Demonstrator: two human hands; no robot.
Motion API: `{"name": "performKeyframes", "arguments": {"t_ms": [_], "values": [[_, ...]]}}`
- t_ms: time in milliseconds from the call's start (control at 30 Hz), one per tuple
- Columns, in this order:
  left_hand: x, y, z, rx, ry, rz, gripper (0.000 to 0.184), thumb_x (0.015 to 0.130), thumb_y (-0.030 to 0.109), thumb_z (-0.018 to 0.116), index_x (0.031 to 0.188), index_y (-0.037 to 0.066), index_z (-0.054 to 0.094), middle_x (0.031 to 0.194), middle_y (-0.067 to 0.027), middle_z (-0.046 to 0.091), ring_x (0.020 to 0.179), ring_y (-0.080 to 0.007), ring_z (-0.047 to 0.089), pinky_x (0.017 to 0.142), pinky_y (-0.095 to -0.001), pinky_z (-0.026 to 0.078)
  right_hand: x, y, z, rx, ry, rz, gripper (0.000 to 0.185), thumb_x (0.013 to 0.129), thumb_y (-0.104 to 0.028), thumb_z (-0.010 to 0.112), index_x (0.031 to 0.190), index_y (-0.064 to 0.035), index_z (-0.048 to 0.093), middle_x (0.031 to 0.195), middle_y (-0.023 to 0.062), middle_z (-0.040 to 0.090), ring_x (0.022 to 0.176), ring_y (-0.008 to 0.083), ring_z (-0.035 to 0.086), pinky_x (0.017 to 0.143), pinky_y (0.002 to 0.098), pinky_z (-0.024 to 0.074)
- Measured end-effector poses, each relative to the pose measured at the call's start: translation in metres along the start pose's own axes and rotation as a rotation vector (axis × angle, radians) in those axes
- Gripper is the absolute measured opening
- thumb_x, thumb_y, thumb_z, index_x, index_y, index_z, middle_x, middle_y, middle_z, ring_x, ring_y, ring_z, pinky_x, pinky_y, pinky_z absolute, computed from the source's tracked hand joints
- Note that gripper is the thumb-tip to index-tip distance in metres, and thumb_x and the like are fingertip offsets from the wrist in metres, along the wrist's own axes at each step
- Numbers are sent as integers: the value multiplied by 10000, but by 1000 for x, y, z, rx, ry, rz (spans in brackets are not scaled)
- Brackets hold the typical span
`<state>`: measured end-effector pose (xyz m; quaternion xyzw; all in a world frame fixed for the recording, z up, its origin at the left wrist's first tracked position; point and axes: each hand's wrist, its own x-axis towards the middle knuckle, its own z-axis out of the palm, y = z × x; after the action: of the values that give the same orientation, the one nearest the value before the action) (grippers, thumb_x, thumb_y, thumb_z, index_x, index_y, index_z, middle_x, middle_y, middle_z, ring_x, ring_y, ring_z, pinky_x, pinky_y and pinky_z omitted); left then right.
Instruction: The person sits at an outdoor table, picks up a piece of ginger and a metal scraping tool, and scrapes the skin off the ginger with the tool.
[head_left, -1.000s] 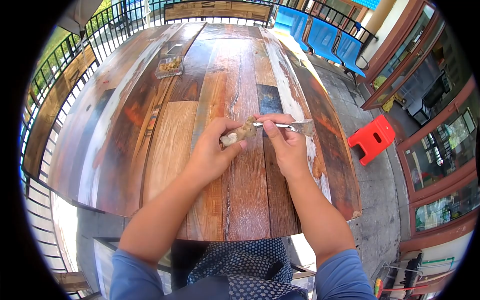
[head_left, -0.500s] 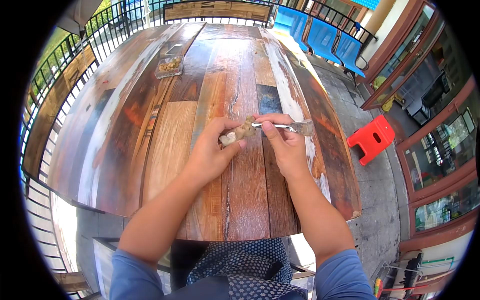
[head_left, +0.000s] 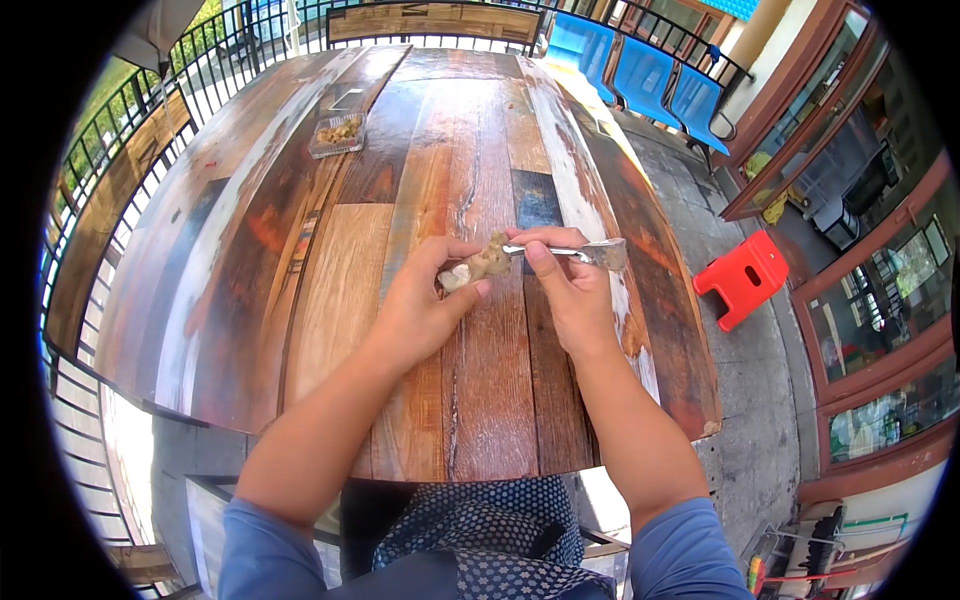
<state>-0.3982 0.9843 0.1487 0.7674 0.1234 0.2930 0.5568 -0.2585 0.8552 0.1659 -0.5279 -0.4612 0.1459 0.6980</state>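
Over the wood-plank table (head_left: 410, 420), my left hand (head_left: 425, 300) is closed around a small lumpy beige-brown object (head_left: 487, 262) with a pale patch near its left end. My right hand (head_left: 575, 295) pinches a slim metallic tool (head_left: 590, 252) between thumb and fingers. The tool's narrow tip points left and meets the upper right part of the lumpy object. Its broad, flat end sticks out to the right of my fingers. My fingers hide part of both items.
A clear plastic box (head_left: 338, 136) with small yellowish-brown pieces stands at the table's back left. A red stool (head_left: 742, 279) is on the floor at the right. Blue chairs (head_left: 645, 80) stand beyond the back right edge, and a black railing borders the left.
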Motion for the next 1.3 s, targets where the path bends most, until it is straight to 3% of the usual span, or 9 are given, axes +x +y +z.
{"name": "performKeyframes", "arguments": {"t_ms": [567,1300], "values": [[0,-3,0,-6,-2,18,330,871,17,695,1160,25,538,1071,-66,604,1002,-145,572,817,-280,481,0,1,1,15,16,29,177,975,-179,606,1058,-23,616,1125,96,654,1002,130,599,915,285,468],[-1,3,-1,12,2,-17,332,863,40,712,1149,29,545,1057,-57,615,1021,-148,570,887,-297,461,-1,-4,0,-15,38,49,178,966,-186,623,1063,-36,626,1147,93,648,1014,135,594,918,279,463]]}}
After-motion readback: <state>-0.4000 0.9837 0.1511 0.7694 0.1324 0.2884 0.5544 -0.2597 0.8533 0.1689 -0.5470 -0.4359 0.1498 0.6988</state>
